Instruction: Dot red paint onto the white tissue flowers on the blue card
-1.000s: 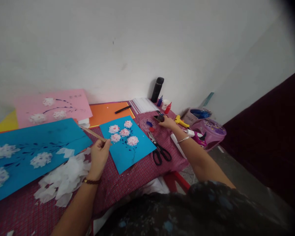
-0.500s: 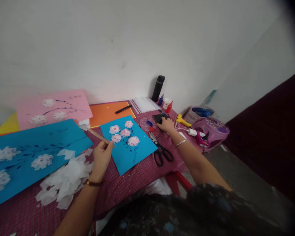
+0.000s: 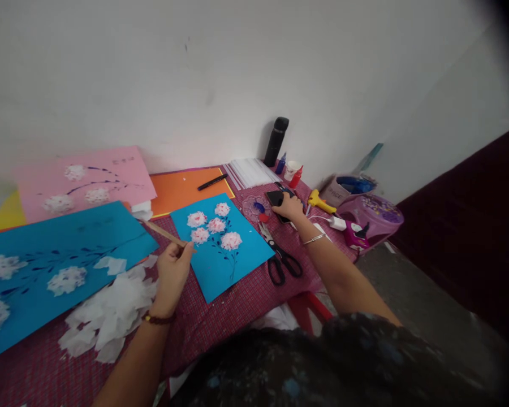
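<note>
My left hand (image 3: 173,270) is closed in a pinch round a thin, flat wooden stick (image 3: 163,230), whose far end reaches towards a bit of white paper (image 3: 142,210). Just right of that hand lies a blue sheet (image 3: 212,282) with pink-and-white crumpled-paper flowers (image 3: 216,225) and a painted dark stem. My right hand (image 3: 292,207) is curled over a black phone (image 3: 275,198), its fingertips on the phone's edge. Black-handled scissors (image 3: 282,260) lie open on the cloth between that hand and me. A clear palette (image 3: 249,209) with blue and red paint sits beside the phone.
Torn white tissue (image 3: 110,311) and a larger blue flower picture (image 3: 127,243) are at left, a pink one (image 3: 131,169) behind. At right are a black bottle (image 3: 276,141), paint bottles (image 3: 296,177), a yellow glue gun (image 3: 320,202) and a purple stool (image 3: 375,226).
The view has shifted slightly. My right hand's fingers have curled further over the phone. My left hand keeps its pinch on the wooden stick, almost unmoved.
</note>
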The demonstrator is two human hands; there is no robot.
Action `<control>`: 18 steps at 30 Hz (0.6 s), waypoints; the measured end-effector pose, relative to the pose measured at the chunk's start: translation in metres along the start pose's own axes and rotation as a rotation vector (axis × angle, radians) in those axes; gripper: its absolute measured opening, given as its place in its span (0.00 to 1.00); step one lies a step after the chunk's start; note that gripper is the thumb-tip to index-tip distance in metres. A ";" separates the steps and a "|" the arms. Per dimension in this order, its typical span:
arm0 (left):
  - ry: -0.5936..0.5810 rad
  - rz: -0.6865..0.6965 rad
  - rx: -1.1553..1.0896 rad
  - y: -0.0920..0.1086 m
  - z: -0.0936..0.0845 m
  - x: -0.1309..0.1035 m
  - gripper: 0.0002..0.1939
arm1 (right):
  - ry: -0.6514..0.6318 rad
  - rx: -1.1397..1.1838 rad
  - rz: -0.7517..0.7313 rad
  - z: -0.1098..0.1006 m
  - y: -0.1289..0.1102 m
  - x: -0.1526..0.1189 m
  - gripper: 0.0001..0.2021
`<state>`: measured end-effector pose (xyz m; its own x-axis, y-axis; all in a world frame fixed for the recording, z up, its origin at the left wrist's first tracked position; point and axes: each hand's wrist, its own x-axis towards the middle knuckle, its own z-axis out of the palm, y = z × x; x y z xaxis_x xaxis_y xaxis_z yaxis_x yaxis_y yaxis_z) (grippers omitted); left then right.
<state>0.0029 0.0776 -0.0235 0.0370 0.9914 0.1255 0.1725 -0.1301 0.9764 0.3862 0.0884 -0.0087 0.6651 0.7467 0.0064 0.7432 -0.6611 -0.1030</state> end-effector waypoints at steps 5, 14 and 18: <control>-0.014 -0.010 -0.003 0.004 0.001 -0.002 0.13 | 0.000 0.023 0.007 0.002 -0.002 0.000 0.41; 0.002 -0.044 -0.025 0.003 -0.002 -0.004 0.19 | -0.173 0.104 -0.283 -0.029 0.030 0.013 0.19; 0.005 -0.049 -0.006 0.007 -0.003 -0.006 0.20 | -0.148 0.177 -0.411 -0.048 0.057 0.020 0.18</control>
<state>0.0006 0.0705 -0.0173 0.0240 0.9967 0.0781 0.1679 -0.0810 0.9825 0.4457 0.0620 0.0336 0.2912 0.9549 -0.0585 0.9103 -0.2953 -0.2900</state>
